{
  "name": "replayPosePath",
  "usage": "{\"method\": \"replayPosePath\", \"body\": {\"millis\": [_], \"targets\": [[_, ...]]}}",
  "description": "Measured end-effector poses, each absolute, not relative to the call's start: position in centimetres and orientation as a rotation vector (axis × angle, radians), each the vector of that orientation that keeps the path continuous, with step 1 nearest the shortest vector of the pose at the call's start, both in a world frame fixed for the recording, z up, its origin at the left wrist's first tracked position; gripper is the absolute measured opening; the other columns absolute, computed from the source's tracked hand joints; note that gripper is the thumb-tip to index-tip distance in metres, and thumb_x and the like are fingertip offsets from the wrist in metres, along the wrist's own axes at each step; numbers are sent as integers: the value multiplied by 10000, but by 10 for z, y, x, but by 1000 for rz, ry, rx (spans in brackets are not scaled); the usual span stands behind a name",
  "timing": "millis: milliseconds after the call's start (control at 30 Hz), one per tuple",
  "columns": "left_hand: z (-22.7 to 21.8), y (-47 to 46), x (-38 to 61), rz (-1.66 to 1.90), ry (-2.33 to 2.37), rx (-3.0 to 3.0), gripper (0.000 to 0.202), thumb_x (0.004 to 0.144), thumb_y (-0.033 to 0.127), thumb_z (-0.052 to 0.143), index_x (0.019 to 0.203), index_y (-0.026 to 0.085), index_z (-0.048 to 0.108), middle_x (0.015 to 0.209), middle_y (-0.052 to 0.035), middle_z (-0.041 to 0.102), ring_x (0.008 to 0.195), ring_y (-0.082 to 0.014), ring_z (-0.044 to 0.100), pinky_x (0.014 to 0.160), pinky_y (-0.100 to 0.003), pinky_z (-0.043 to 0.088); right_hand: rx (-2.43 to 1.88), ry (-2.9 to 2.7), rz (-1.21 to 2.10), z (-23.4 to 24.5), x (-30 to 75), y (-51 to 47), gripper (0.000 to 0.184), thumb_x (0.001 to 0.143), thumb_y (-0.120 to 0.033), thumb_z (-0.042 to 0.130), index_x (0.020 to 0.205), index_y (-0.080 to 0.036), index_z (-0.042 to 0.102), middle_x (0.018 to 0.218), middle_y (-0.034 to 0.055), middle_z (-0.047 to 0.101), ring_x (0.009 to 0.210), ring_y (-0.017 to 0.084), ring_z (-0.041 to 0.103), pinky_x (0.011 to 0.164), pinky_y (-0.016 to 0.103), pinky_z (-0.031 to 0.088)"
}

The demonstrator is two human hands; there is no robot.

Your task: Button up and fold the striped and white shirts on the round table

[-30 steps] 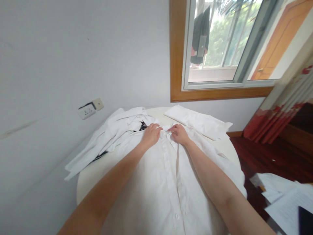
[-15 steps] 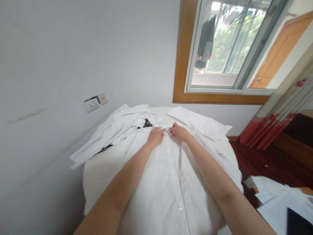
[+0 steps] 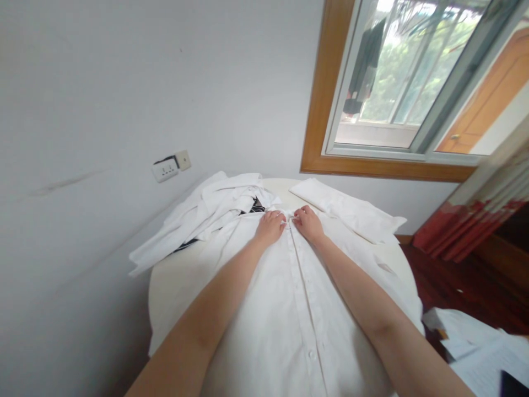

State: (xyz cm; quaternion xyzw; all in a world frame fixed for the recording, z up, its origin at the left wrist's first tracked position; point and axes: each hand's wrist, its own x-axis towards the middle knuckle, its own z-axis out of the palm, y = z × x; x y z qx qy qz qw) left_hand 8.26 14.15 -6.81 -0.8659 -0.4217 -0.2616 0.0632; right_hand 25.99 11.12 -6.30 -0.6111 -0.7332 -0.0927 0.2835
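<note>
A white button-up shirt [image 3: 268,309] lies spread over a round table [image 3: 169,286], its collar end away from me and its hem towards me. At the collar, my left hand [image 3: 270,226] pinches the cloth on the left side of the front opening. Just across the opening, my right hand [image 3: 308,221] has its fingers closed on the other collar edge. The two hands are a small gap apart. One button shows low on the front strip; whatever small part lies between the fingertips is hidden.
Crumpled white clothing [image 3: 198,212] with a black striped piece [image 3: 257,206] lies at the table's far left. One white sleeve [image 3: 351,209] stretches out at the far right. A wall with a socket [image 3: 165,169] borders the left; papers [image 3: 491,353] lie low on the right.
My right hand has come down onto the collar, level with the left. The shirt's two front edges now lie closer together. The view has shifted slightly left.
</note>
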Motion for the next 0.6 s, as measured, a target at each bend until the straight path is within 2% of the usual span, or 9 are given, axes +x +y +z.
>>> {"method": "replayPosePath", "body": {"millis": [133, 233, 333, 467, 600], "targets": [[-59, 136, 83, -853, -1315, -2512, 94, 860, 226, 526, 925, 227, 595, 1167, -46, 549, 1101, -227, 457, 930, -370, 385, -1485, -1839, -136, -66, 263, 112, 209, 854, -216, 500, 1029, -192, 611, 1016, 80, 530, 893, 178, 525, 828, 289, 426], [-49, 131, 82, -939, -1409, -2379, 122, 882, 237, 485, 957, 219, 579, 1136, -66, 543, 1069, -237, 464, 890, -379, 393, -1375, -1701, 25, -68, 267, 114, 221, 863, -205, 452, 1003, -163, 618, 952, 71, 536, 810, 150, 534, 770, 264, 452], [-41, 125, 82, -994, -1466, -2316, 159, 898, 271, 456, 997, 225, 571, 1140, -76, 526, 1076, -247, 452, 909, -395, 375, -1393, -1602, 114, -71, 268, 118, 189, 836, -231, 492, 935, -154, 633, 900, 59, 537, 750, 141, 534, 753, 270, 465], [-39, 119, 87, -923, -1432, -2432, 232, 871, 254, 494, 1098, 246, 539, 1231, -79, 468, 1140, -262, 408, 965, -410, 336, -1455, -1664, 160, -75, 264, 120, 179, 821, -230, 513, 916, -157, 646, 1001, 68, 519, 699, 107, 530, 745, 264, 474], [-39, 113, 91, -836, -1356, -2543, 374, 817, 137, 511, 1171, 255, 488, 1253, -76, 455, 1161, -251, 395, 1002, -409, 312, -1493, -1740, 131, -76, 265, 120, 258, 780, -159, 502, 993, -169, 647, 1051, 73, 530, 783, 123, 548, 796, 274, 464]]}}
